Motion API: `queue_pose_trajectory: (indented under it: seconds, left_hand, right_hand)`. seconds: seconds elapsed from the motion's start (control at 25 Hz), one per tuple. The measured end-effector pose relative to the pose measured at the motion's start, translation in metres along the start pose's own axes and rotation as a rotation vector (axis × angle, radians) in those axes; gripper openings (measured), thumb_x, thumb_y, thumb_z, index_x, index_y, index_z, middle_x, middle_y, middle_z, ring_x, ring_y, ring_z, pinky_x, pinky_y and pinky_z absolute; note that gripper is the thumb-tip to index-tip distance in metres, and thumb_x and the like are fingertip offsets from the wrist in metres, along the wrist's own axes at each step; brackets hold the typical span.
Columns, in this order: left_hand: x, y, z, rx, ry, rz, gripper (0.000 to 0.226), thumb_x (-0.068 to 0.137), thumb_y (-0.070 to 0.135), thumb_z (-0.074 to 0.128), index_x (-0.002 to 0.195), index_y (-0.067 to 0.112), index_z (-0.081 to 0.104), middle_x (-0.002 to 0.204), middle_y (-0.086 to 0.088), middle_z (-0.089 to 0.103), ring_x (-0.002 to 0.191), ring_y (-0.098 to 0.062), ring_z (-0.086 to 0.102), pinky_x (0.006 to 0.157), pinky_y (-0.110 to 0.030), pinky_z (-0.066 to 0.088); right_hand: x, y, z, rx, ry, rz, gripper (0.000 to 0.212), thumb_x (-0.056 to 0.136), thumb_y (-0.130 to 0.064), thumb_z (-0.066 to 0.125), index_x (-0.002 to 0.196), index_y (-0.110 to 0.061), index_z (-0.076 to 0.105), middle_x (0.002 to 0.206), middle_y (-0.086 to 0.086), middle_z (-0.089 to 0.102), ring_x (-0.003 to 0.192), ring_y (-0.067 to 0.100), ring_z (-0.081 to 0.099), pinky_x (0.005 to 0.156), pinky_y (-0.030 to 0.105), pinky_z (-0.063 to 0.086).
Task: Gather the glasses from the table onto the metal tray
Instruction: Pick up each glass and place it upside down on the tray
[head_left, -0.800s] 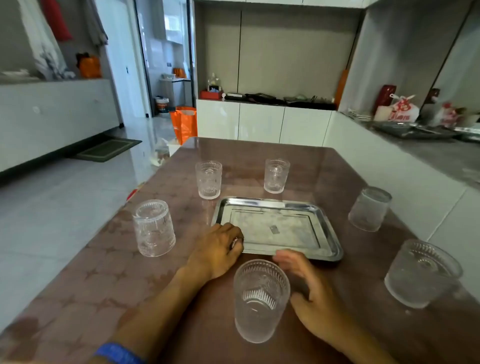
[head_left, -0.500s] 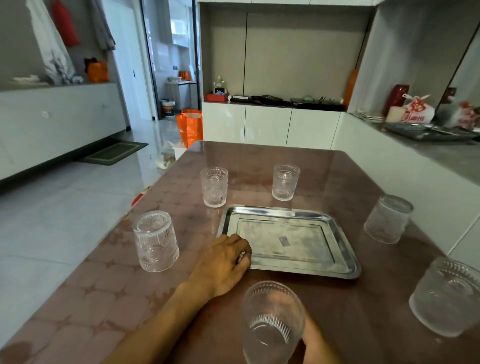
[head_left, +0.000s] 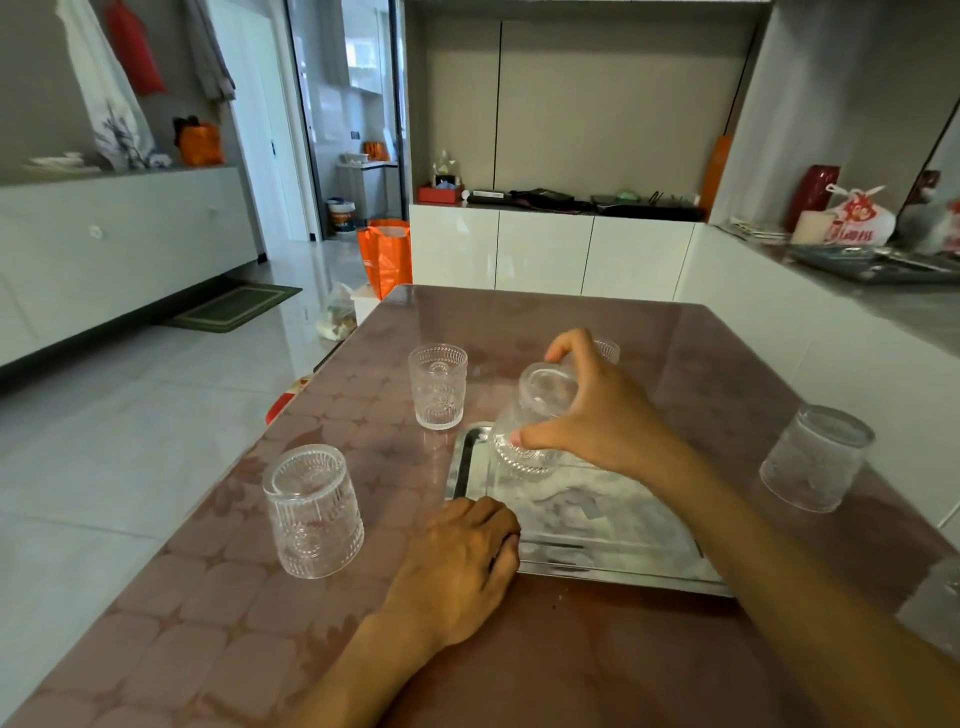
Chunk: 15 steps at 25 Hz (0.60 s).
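Note:
My right hand (head_left: 597, 415) grips a clear ribbed glass (head_left: 530, 421), turned upside down and tilted, over the far left corner of the metal tray (head_left: 613, 525). My left hand (head_left: 462, 561) rests closed on the tray's near left edge. An upright glass (head_left: 438, 385) stands just beyond the tray. An inverted glass (head_left: 313, 512) stands left of it, another inverted glass (head_left: 815, 457) to the right. A further glass (head_left: 608, 349) is mostly hidden behind my right hand.
The brown patterned table (head_left: 208, 623) ends on the left above a shiny tiled floor. A white counter (head_left: 831, 322) runs along its right side. An orange bag (head_left: 387, 257) stands on the floor beyond the table's far left corner.
My right hand has lifted the near glass from the table's front, turned it over and carried it forward over the tray. My left hand stayed at the tray's edge.

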<state>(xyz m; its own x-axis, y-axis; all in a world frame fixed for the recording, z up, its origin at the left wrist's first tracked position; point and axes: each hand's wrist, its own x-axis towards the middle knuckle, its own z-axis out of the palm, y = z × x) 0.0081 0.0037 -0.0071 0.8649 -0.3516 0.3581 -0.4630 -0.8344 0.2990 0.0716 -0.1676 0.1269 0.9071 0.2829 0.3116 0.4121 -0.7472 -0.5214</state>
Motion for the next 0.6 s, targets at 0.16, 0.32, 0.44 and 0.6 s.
queue_pose_trajectory:
  seconds: [0.16,0.32,0.44,0.6]
  left_hand:
    - [-0.001,0.000,-0.001,0.006,-0.028,-0.022,0.042,0.097,0.041,0.025,0.109,0.024,0.062,0.111,0.007,0.062,0.100,-0.012,0.052,0.093,-0.030,0.043]
    - [0.000,0.000,-0.002,0.001,-0.030,-0.034,0.042,0.097,0.040,0.027,0.109,0.024,0.063,0.110,0.006,0.062,0.099,-0.013,0.051,0.093,-0.029,0.043]
    - [-0.001,0.000,-0.001,0.011,-0.033,-0.031,0.042,0.097,0.040,0.026,0.110,0.025,0.063,0.110,0.007,0.061,0.099,-0.012,0.050,0.092,-0.029,0.042]
    - [-0.002,0.001,-0.001,0.021,-0.026,-0.029,0.044,0.096,0.041,0.023,0.111,0.025,0.061,0.111,0.007,0.060,0.098,-0.011,0.048,0.093,-0.027,0.041]
  right_hand:
    - [0.017,0.013,0.060,-0.013,-0.033,0.008,0.071,0.058,-0.047,0.086,0.106,-0.033,0.036,0.093,-0.013,0.052,0.074,0.013,0.054,0.052,0.026,0.037]
    - [0.022,0.026,0.083,0.012,0.031,-0.014,0.060,0.066,-0.043,0.085,0.104,-0.032,0.040,0.105,-0.006,0.060,0.080,0.018,0.058,0.057,0.030,0.045]
    - [0.029,0.031,0.084,0.012,0.029,0.010,0.060,0.067,-0.043,0.084,0.105,-0.033,0.039,0.110,-0.007,0.057,0.085,0.018,0.058,0.060,0.030,0.042]
    - [0.028,0.032,0.089,0.018,0.055,0.011,0.062,0.068,-0.044,0.084,0.108,-0.033,0.038,0.115,-0.006,0.058,0.084,0.017,0.058,0.058,0.028,0.039]
